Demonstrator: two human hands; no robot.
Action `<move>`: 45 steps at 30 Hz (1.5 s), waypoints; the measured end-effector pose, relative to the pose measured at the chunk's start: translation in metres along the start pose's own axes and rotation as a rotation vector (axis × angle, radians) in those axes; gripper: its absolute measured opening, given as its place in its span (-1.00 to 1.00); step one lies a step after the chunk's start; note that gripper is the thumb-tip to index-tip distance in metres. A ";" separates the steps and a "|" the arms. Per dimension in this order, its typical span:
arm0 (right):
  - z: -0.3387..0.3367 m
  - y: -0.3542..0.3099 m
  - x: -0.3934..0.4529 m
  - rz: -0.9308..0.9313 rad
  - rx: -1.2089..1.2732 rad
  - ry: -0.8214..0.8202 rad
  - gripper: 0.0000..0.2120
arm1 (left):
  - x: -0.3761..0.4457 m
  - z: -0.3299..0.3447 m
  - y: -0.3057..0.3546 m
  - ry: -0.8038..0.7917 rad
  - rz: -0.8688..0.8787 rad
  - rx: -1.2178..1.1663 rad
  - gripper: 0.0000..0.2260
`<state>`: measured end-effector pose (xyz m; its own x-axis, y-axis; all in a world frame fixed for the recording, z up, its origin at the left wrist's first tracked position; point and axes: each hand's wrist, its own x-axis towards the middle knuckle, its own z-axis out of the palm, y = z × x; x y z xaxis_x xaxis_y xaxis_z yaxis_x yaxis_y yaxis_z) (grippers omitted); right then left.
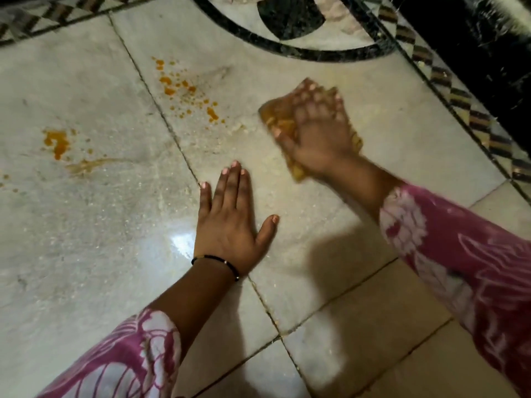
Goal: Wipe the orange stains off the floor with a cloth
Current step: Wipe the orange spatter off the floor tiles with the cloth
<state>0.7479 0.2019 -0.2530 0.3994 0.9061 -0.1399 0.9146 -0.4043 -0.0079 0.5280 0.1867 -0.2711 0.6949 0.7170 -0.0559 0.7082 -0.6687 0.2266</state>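
With the left hand (230,225) spread flat on the floor (86,239), the right hand (316,133) pressed the cloth (275,116) at centre right with fingers extended; the orange stains (184,90) at upper left apparently required the next pass.

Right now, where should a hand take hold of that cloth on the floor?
Probably from above, palm down across its middle. The cloth lies flat and wadded on the marble floor, as the right hand presses it, with corners sticking out left and near the wrist.

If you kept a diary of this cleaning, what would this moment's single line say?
right hand: presses cloth on floor | left hand: flat on floor | orange stains: unwiped, left of cloth
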 end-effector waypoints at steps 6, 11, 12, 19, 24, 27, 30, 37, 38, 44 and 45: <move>0.010 0.052 -0.070 -0.059 0.022 0.086 -0.18 | 0.001 0.002 -0.002 0.018 0.016 -0.025 -0.27; -0.003 0.073 0.012 0.302 0.030 0.035 -0.21 | 0.002 0.004 -0.003 0.021 0.004 -0.036 -0.27; -0.007 0.065 0.034 0.340 0.032 0.019 -0.24 | 0.002 0.004 -0.003 0.020 0.003 -0.036 -0.27; -0.001 -0.002 0.007 -0.148 -0.037 0.018 -0.24 | 0.003 0.002 -0.002 0.026 0.008 -0.029 -0.27; 0.006 0.052 -0.062 -0.189 0.024 0.041 -0.28 | 0.002 0.004 -0.003 0.035 0.007 -0.062 -0.27; -0.003 0.070 -0.020 0.128 0.052 0.069 -0.28 | 0.002 0.006 -0.005 0.032 0.005 -0.067 -0.27; -0.015 0.048 0.047 0.338 0.082 0.029 -0.24 | 0.001 0.007 -0.004 0.019 0.001 -0.040 -0.26; -0.007 0.005 0.008 -0.171 0.027 0.024 -0.26 | 0.002 0.006 -0.003 0.031 0.007 -0.041 -0.27; -0.005 0.018 -0.009 -0.196 0.038 0.041 -0.27 | 0.001 0.006 -0.003 0.029 0.010 -0.043 -0.27; -0.011 0.064 0.003 0.108 0.143 0.071 -0.36 | 0.001 0.009 -0.005 0.026 0.006 -0.048 -0.27; -0.012 0.057 0.019 0.165 0.145 0.077 -0.39 | 0.001 0.009 -0.005 0.018 0.001 -0.046 -0.27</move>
<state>0.8087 0.1972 -0.2445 0.5512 0.8310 -0.0755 0.8201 -0.5562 -0.1342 0.5264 0.1891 -0.2809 0.6931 0.7198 -0.0377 0.7005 -0.6603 0.2709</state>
